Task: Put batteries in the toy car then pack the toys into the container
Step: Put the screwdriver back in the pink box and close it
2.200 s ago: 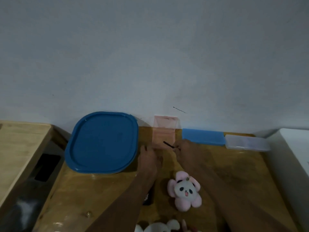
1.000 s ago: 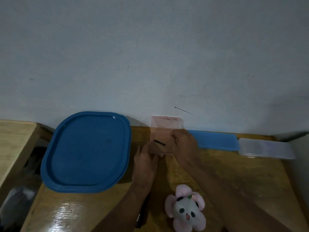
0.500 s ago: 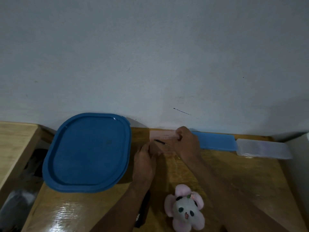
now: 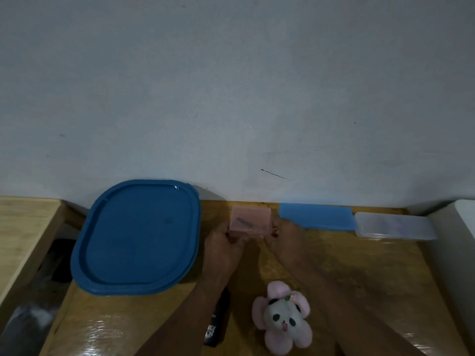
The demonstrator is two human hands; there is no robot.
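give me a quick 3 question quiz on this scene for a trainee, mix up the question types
1. True or false: the left hand and the right hand both grip the pink box.
2. What lies just right of the blue flat box? A) clear box B) toy car C) mug
3. Fill the gap: the panda plush lies ___ the person than the pink box does.
Key: 1 true; 2 A; 3 nearer to
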